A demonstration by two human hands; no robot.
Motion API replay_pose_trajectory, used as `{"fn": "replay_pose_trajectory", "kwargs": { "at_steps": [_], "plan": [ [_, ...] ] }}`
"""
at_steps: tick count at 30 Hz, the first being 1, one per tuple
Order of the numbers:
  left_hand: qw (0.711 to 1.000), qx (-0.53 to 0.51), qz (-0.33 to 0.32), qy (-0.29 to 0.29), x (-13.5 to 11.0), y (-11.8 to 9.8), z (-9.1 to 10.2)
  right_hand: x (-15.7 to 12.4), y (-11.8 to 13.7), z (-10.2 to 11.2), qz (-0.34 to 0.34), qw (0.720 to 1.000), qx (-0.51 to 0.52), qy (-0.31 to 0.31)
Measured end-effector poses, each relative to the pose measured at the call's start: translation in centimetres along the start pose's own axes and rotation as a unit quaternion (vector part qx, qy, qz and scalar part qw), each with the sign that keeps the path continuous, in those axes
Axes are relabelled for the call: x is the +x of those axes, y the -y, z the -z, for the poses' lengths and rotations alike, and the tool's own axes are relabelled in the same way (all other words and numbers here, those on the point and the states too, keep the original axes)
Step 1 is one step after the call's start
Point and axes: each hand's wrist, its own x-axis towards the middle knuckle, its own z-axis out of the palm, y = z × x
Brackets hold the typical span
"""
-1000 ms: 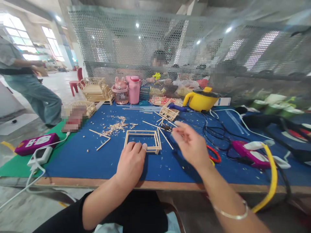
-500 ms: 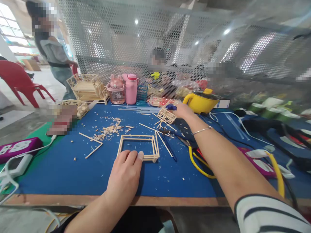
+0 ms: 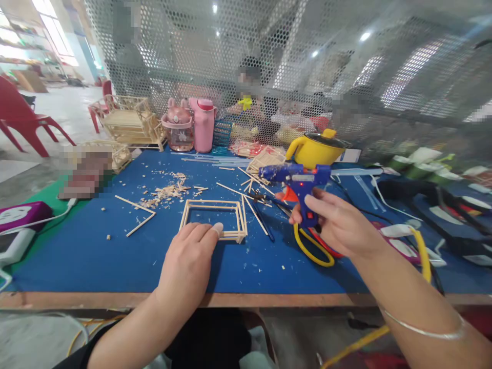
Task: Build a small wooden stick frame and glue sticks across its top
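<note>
My right hand (image 3: 334, 218) is wrapped round the grip of a blue hot glue gun (image 3: 303, 177), held above the mat with its nozzle to the left and a small red light lit. My left hand (image 3: 190, 253) is closed on the near side of a rectangular wooden stick frame (image 3: 241, 220) on the blue mat (image 3: 154, 271). Behind the glue gun lies a small wooden lattice piece (image 3: 265, 160). Loose thin sticks (image 3: 255, 218) lie between the frame and the glue gun, beside dark-handled tools. Two sticks joined in an angle (image 3: 143, 206) lie to the left.
Wood scraps (image 3: 169, 189) are scattered behind the frame. Along the back stand a wooden model (image 3: 132, 123), a pink bottle (image 3: 203, 125) and a yellow pot (image 3: 317, 152). Yellow-handled scissors (image 3: 315, 256) lie at right. A phone (image 3: 86, 174) and a purple power strip (image 3: 26, 215) sit at left.
My right hand has come back from the lattice piece towards me, lifting the glue gun off the mat. My left hand stays on the frame. The standing person at left has left that spot.
</note>
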Motion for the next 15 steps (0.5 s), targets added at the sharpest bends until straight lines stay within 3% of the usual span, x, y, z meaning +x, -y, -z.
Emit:
{"fn": "replay_pose_trajectory", "kwargs": {
  "at_steps": [4, 6, 10, 12, 15],
  "plan": [
    [0.995, 0.015, 0.037, 0.090, 1.0, 0.0, 0.1, -2.7, -0.6, -0.2, -0.023, 0.998, -0.005, 0.062],
    [0.993, -0.009, 0.044, 0.107, 1.5, 0.3, 0.5, -3.1, -0.9, -0.2, -0.028, 0.997, -0.009, 0.069],
    [0.995, -0.070, 0.066, 0.010, 0.7, 0.9, 2.4, -3.1, -1.8, 0.2, -0.013, 0.997, -0.038, 0.059],
    [0.989, -0.073, 0.114, -0.057, -0.8, 1.3, 3.4, -3.1, -2.1, 0.7, -0.006, 0.995, -0.078, 0.063],
    [0.968, -0.076, 0.213, -0.103, -3.1, 2.4, 3.8, -3.3, -2.3, 1.3, -0.006, 0.986, -0.143, 0.081]
  ]
}}
